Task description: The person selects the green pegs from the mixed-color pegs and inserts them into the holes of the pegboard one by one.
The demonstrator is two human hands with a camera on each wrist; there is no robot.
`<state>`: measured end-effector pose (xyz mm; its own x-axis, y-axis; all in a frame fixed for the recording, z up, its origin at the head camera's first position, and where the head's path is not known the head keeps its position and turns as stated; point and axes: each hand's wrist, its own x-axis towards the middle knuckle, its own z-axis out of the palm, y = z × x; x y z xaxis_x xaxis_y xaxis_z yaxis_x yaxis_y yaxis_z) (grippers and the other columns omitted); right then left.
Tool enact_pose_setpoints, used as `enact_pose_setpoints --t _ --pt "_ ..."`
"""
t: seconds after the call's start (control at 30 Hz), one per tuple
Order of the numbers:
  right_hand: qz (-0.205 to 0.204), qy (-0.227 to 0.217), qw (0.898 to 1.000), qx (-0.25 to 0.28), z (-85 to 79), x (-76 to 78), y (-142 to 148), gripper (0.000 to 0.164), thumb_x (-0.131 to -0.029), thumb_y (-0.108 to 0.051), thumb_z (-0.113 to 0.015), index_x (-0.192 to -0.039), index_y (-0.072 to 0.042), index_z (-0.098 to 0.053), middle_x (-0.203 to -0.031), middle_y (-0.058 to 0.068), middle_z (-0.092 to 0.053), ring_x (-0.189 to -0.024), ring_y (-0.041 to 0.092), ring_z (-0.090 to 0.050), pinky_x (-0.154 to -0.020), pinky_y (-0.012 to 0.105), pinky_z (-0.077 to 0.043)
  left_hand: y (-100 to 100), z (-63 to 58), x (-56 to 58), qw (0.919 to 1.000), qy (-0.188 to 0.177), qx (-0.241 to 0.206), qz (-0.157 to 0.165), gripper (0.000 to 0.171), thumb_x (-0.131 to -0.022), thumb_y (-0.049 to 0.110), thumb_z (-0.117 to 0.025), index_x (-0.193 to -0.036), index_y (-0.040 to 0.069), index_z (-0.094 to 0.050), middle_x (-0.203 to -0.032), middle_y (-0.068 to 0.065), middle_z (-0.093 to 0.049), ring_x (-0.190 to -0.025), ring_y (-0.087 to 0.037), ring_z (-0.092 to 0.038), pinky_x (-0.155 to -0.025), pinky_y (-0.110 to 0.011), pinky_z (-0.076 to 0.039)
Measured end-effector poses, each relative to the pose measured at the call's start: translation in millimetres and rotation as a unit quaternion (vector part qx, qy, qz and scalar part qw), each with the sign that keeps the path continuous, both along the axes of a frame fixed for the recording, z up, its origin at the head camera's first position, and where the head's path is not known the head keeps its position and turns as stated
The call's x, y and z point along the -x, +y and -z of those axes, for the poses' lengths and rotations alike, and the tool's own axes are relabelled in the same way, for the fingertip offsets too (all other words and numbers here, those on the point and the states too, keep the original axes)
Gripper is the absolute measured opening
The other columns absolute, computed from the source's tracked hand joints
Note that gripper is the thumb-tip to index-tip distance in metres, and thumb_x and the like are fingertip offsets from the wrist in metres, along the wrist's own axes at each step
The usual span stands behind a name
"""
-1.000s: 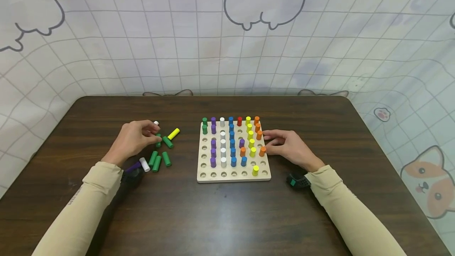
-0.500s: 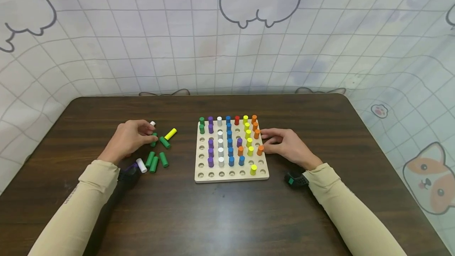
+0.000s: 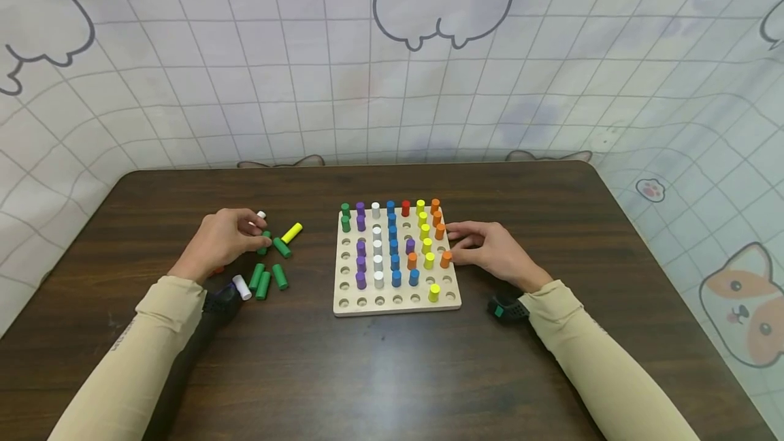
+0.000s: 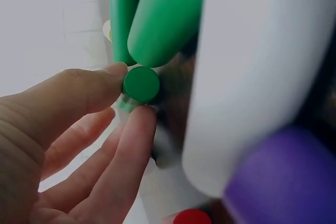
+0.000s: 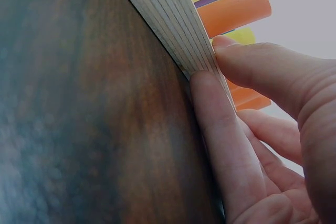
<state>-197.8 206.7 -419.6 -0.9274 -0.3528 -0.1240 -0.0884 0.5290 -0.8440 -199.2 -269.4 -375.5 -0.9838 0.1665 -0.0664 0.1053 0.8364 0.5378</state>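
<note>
My left hand (image 3: 217, 240) pinches a green peg (image 4: 141, 84) between thumb and fingertip, at the loose pegs on the left of the table. Other green pegs (image 3: 280, 276) lie close by, with a yellow peg (image 3: 292, 233) beyond and a white peg (image 3: 241, 287) near the wrist. At the centre lies a square wooden pegboard (image 3: 388, 290), its pegs standing mostly in single-colour columns. My right hand (image 3: 499, 257) grips the board's right edge; the thumb is on the top and a finger against the layered side (image 5: 178, 30). Orange pegs (image 5: 236, 11) stand right beside that thumb.
A purple peg (image 4: 289, 182) and a red peg (image 4: 192, 217) show near the left hand in its wrist view. A second white peg (image 3: 261, 214) lies behind the left fingers. The dark wooden table (image 3: 392, 386) ends at a cloth wall (image 3: 306, 87) at the back.
The head view has shifted slightly. Both hands stay where they were, the left at the green peg and the right at the board's edge.
</note>
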Motion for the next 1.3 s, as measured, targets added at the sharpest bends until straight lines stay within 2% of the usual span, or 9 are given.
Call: enact_pose_setpoints --t 0.2,0.47,0.7,1.07,1.3 --pt "-0.003 0.001 1.000 0.008 0.2 -0.5 -1 0.060 -0.092 -0.025 -0.078 -0.147 -0.014 -0.058 -0.136 0.010 -0.068 -0.109 0.019 -0.072 -0.088 0.021 -0.058 3 -2.1 -0.1 0.9999 -0.007 0.007 0.010 0.032 -0.092 0.018 -0.077 -0.116 -0.003 -0.072 -0.108 -0.022 -0.077 -0.087 -0.023 -0.075 -0.082 -0.045 -0.063" --pt "0.000 -0.005 1.000 0.001 -0.1 -0.3 -2 0.060 -0.092 -0.030 -0.079 -0.147 -0.017 -0.058 -0.137 0.008 -0.067 -0.110 0.019 -0.071 -0.094 0.030 -0.057 3 -6.4 -0.9 0.9995 -0.005 0.022 0.021 0.029 -0.093 0.014 -0.072 -0.116 -0.005 -0.072 -0.109 -0.023 -0.076 -0.096 -0.032 -0.073 -0.082 -0.045 -0.063" --pt "-0.004 0.000 1.000 0.002 1.9 -0.5 0 0.061 -0.093 -0.029 -0.078 -0.147 -0.014 -0.057 -0.138 0.011 -0.067 -0.109 0.018 -0.071 -0.092 0.028 -0.058 2 -11.7 -2.5 0.9991 0.028 0.025 0.018 0.030 -0.093 0.015 -0.070 -0.117 -0.001 -0.073 -0.109 -0.020 -0.078 -0.099 -0.033 -0.074 -0.080 -0.043 -0.062" --pt "-0.005 0.002 1.000 0.001 0.7 -1.5 2 0.059 -0.094 -0.027 -0.076 -0.148 -0.011 -0.057 -0.138 0.013 -0.066 -0.111 0.022 -0.071 -0.092 0.028 -0.058 8 -23.8 -7.2 0.9975 0.068 0.013 0.011 0.026 -0.095 0.013 -0.067 -0.118 0.002 -0.073 -0.112 -0.020 -0.077 -0.104 -0.035 -0.074 -0.088 -0.053 -0.061" --pt "-0.004 0.003 1.000 0.003 -0.4 -0.4 2 0.059 -0.093 -0.027 -0.077 -0.147 -0.012 -0.057 -0.138 0.013 -0.066 -0.111 0.022 -0.071 -0.093 0.028 -0.057 16 -30.1 -10.3 0.9958 0.091 0.002 0.004 0.023 -0.094 0.013 -0.069 -0.116 0.005 -0.074 -0.110 -0.018 -0.078 -0.102 -0.033 -0.074 -0.085 -0.050 -0.060"
